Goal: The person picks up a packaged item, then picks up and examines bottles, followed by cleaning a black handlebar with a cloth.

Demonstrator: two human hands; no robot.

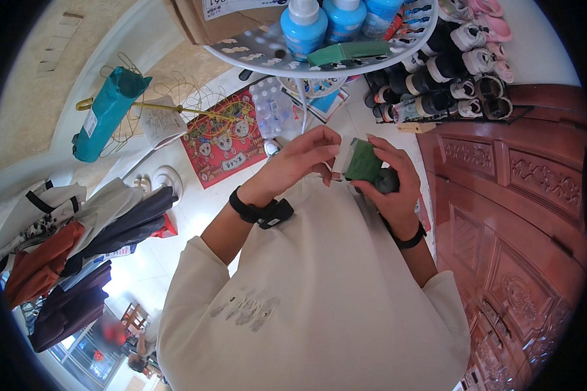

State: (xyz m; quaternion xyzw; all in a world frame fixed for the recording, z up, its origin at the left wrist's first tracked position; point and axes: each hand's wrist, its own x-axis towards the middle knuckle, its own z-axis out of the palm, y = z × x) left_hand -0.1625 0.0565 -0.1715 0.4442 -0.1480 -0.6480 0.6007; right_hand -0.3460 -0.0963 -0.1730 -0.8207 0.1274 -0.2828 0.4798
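Observation:
In my right hand (391, 181) is a small green cardboard box (364, 161), held between thumb and fingers, its pale end flap raised on the left. A dark rounded object (387, 180) sits against the box inside the same hand; its kind is unclear. My left hand (310, 154) is at the flap side with bent fingers; whether its fingertips touch the flap cannot be told. Beyond the hands, a round perforated table (254, 61) carries blue bottles with white caps (304, 27), another green box (347, 53) lying flat, and an open cardboard carton (186, 22).
Shoes fill a rack (450, 117) at the upper right, beside a carved reddish door (469, 195). Clothes (98, 220) hang at the left. A red mat (225, 141) and packed bottles (274, 105) lie on the floor. Another person (142, 347) is in the background, lower left.

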